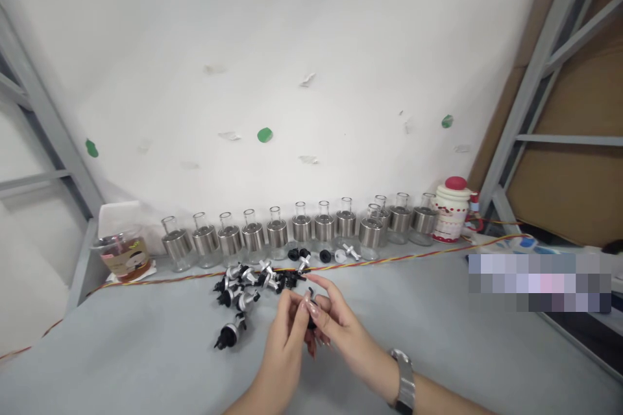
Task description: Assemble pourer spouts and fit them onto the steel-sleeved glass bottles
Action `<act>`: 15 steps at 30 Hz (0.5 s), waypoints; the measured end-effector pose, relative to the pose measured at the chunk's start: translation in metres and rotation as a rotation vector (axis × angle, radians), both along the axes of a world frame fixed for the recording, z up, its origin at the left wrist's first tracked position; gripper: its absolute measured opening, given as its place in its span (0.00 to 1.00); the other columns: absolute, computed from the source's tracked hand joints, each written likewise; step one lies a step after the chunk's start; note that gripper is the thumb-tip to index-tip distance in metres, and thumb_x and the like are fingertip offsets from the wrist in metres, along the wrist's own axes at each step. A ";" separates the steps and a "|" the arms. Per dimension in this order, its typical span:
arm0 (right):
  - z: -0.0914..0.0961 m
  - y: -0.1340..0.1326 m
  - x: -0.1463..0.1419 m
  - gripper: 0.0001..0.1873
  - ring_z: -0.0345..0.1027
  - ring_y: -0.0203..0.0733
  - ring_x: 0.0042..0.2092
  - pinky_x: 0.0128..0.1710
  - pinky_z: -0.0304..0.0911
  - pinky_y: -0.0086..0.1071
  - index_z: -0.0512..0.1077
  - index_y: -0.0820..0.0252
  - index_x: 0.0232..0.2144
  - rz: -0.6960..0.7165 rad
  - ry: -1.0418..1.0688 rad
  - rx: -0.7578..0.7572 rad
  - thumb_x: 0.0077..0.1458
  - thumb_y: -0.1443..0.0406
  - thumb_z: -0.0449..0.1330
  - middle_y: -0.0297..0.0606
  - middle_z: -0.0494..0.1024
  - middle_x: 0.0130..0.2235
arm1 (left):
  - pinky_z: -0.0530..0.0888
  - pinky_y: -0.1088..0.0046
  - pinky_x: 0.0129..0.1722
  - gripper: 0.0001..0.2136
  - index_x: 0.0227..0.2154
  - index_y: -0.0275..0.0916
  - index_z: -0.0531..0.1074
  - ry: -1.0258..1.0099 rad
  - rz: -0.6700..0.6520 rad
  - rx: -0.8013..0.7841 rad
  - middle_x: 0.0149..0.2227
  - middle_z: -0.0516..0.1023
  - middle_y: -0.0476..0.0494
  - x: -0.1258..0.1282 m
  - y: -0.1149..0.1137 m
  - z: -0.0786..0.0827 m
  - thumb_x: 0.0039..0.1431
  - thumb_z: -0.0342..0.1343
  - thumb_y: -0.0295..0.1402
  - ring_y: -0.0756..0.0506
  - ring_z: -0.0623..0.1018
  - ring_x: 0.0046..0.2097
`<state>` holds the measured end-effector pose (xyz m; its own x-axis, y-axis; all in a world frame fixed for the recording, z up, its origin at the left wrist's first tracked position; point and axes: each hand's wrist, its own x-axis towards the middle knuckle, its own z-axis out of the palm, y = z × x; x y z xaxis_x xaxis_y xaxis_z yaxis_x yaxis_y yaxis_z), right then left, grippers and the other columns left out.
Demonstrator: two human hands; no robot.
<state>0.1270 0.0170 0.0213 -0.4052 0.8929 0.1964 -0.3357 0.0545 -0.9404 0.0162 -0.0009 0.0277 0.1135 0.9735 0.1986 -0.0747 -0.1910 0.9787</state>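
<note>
My left hand (287, 329) and my right hand (341, 324) meet above the table, fingers pinched together around a small black part (312, 320). Most of that part is hidden by the fingertips, and a thin dark piece pokes up above them. Left of my hands lies a loose cluster of black and silver bottle pourers (248, 275), with a single pourer (228, 336) nearer to me. Just beyond my fingers are small black pieces (290, 280). Farther back lie a black ring-like cap (325, 257), a whitish disc (340, 256) and a silver spout piece (351, 251).
A row of glass bottles with metal collars (253, 234) stands along the white wall. A twisted red and yellow cord (389, 259) crosses the grey table (146, 350). A jar (127, 259) stands left, a decorated canister (450, 211) right; a blurred-out object (540, 282) lies far right.
</note>
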 end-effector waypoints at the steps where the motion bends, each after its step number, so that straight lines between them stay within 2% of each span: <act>1: 0.000 0.001 0.000 0.25 0.53 0.28 0.22 0.21 0.56 0.24 0.53 0.52 0.48 0.005 0.013 -0.006 0.50 0.54 0.55 0.25 0.55 0.24 | 0.66 0.78 0.21 0.09 0.29 0.39 0.59 -0.002 -0.008 -0.006 0.23 0.65 0.54 0.000 0.001 -0.001 0.58 0.43 0.39 0.54 0.67 0.22; 7: -0.001 0.003 0.000 0.28 0.56 0.30 0.23 0.22 0.59 0.26 0.50 0.50 0.51 0.028 0.023 0.022 0.50 0.55 0.55 0.25 0.55 0.24 | 0.66 0.77 0.23 0.09 0.31 0.39 0.59 0.027 -0.026 0.001 0.26 0.66 0.51 -0.001 0.002 -0.006 0.59 0.40 0.40 0.53 0.66 0.24; 15: -0.002 0.004 0.002 0.28 0.55 0.28 0.23 0.22 0.53 0.24 0.51 0.50 0.52 0.019 -0.050 0.056 0.51 0.54 0.54 0.26 0.58 0.25 | 0.64 0.79 0.21 0.10 0.31 0.39 0.59 0.060 0.009 -0.007 0.23 0.63 0.54 0.000 0.001 -0.005 0.58 0.41 0.40 0.53 0.65 0.23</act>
